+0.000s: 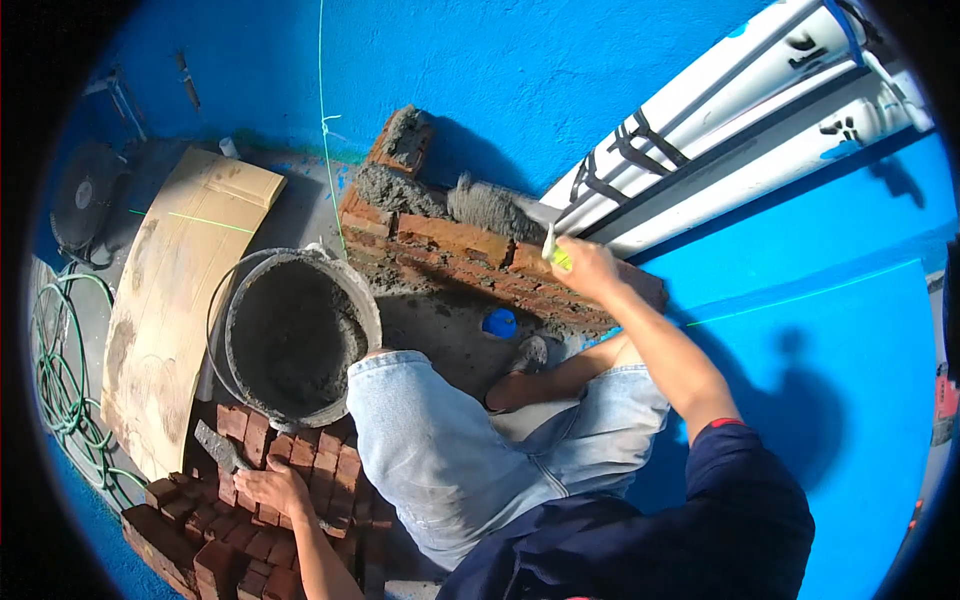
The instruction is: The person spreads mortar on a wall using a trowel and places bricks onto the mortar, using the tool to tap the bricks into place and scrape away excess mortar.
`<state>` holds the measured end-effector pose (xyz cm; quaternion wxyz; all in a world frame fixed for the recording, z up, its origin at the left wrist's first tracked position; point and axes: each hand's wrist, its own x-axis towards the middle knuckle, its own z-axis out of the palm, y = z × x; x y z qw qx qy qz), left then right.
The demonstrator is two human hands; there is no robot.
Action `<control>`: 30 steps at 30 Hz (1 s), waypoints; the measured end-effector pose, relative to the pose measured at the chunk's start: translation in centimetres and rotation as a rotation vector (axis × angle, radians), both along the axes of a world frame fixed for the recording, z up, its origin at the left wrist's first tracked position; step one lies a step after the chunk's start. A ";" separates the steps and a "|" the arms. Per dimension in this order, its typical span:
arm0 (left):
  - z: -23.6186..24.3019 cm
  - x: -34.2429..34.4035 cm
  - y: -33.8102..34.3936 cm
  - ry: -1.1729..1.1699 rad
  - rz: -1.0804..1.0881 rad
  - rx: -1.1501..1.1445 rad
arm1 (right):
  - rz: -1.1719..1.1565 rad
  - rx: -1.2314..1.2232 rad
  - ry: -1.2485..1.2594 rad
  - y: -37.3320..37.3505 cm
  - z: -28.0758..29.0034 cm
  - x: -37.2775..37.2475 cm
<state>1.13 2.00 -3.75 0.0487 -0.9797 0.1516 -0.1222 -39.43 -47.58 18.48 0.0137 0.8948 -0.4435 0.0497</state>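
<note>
My right hand [590,270] is closed around the yellow-green handle of a trowel [560,256]. Its mortar-coated blade is hard to tell from the wet mortar [484,208] on top of a low brick wall [450,240]. Down at the left, my left hand [272,487] reaches over a stack of loose red bricks [325,475], fingers stretched apart. Close to its fingertips lies a flat grey, mortar-smeared piece [220,446], whose kind I cannot make out. A bucket [362,290] with grey mortar inside stands between the bricks and the wall.
Green strings [323,120] run along the blue wall and the brickwork. White pipes [720,110] bound with black tape lean at the upper right. A bent board [165,300], a coiled green hose [62,360] and a round dark object [85,195] lie at the left.
</note>
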 end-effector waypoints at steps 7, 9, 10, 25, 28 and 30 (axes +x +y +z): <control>-0.2 0.6 1.1 0.011 -0.025 -0.068 | -0.120 -0.064 -0.102 1.3 -1.0 1.0; 0.0 1.0 2.3 -0.060 -0.066 -0.101 | -0.047 -0.089 -0.274 2.3 0.9 3.9; -0.3 0.7 1.0 -0.101 -0.084 -0.032 | 0.095 -0.172 -0.351 3.1 2.4 4.7; 4.7 -0.8 -1.9 0.154 0.019 -0.295 | 0.708 0.203 0.900 14.6 -10.3 36.1; 4.7 -0.9 -1.7 0.190 0.031 -0.288 | 0.647 0.319 0.694 13.9 -11.0 36.7; 4.6 -1.0 -1.7 0.197 0.039 -0.288 | 0.629 0.425 0.688 14.2 -10.6 36.1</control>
